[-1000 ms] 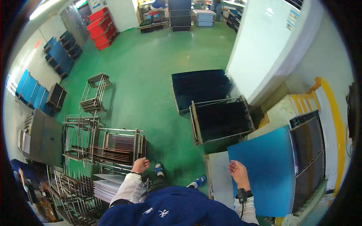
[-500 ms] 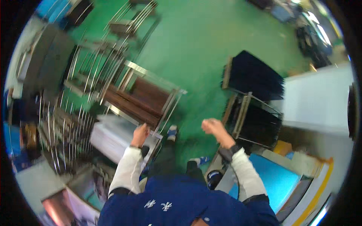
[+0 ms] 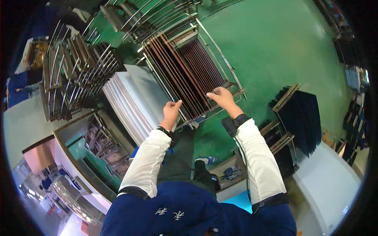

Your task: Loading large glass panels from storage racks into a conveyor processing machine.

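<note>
left of the metal wire rack of dark brown upright plates (image 3: 189, 67), a stack of grey-white flat sheets (image 3: 134, 100) leans on edge. the left hand (image 3: 171, 110) rises at the rack's near left corner, fingers curled shut; whether it grips a sheet or the frame cannot be told. the right hand (image 3: 223, 96) reaches to the rack's near right rail, fingers bent over it, thumb out. right of the rack, dark blue panels (image 3: 305, 118) stand in a frame, partly cut off.
</note>
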A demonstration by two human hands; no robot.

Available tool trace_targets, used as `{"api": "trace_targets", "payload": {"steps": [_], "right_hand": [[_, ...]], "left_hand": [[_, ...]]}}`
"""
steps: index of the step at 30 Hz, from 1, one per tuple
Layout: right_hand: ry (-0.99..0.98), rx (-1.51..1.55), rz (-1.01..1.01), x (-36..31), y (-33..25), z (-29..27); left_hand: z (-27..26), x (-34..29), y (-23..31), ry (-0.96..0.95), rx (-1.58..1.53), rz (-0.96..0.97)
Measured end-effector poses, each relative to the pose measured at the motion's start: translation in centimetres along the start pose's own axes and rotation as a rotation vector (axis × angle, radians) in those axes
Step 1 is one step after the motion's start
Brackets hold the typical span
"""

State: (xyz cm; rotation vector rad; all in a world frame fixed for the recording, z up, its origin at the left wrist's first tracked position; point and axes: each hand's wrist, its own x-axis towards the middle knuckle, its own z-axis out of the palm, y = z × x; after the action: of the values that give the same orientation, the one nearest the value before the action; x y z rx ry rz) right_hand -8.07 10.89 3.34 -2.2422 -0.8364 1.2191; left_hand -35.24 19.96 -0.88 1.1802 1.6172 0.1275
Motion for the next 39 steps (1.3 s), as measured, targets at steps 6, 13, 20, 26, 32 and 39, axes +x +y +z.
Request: {"api": "trace_targets", "payload": {"steps": [6, 13, 20, 26, 32, 39], "right_hand": [[-0.035, -0.049, -0.025, 4.0, -1.9, 5.7], [-0.129, -0.032, -0.013, 6.7, -1.4, 6.1], [-0.051, -0.149, -0.220, 6.1, -2.0, 5.5], [0.002, -0.538, -0.449, 6.8, -3.6, 7.4], [0.004, -0.670, -0.517, 5.7, -6.4, 6.5], [0.090, -0.651, -0.598, -0.9, -12.4, 0.8]], "left_hand": [[0.0, 1.0, -0.2, 0.048, 0.245, 0.090], [0.0, 1.5, 0.9, -0.015, 0.228, 0.088], [-0.6, 1.6, 0.7, -0.070, 0.214, 0.097], [0.0, 1.3, 1.0, -0.021, 0.189, 0.153], [0.2, 0.7, 1.7, -0.030, 0.123, 0.115], [0.2, -1.0, 1.5, 0.086, 0.143, -0.024]]}}
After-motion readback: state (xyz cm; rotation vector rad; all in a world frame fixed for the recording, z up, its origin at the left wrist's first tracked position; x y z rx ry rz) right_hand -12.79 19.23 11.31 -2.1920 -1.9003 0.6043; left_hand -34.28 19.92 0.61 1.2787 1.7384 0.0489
